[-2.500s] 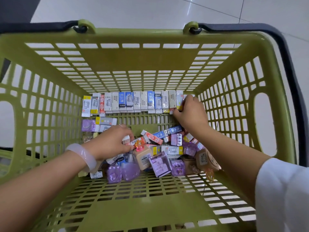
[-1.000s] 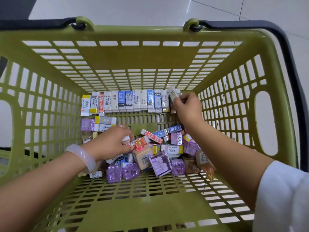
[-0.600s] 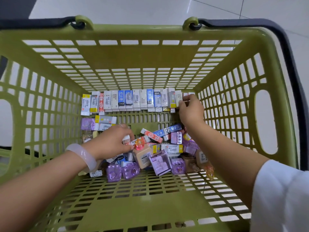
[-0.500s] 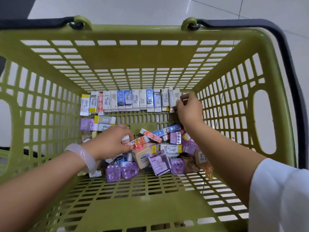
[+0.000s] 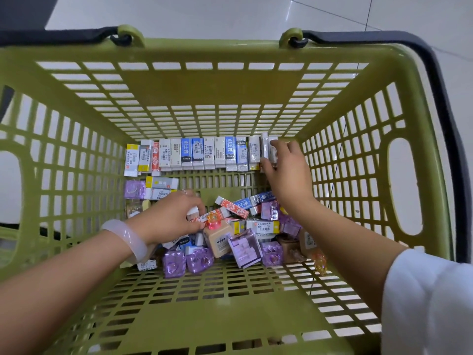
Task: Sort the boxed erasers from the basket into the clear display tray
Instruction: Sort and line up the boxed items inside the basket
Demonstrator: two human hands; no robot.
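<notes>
Green basket (image 5: 230, 85) holds upright boxed erasers (image 5: 199, 153); right hand (image 5: 286, 170) pinches the end box, left hand (image 5: 171, 216) grips another.

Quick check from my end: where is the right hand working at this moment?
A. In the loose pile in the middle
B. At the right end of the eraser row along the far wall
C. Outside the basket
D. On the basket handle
B: the right hand has its fingers on the last boxes at the right end of the eraser row standing against the far wall of the basket.
</notes>
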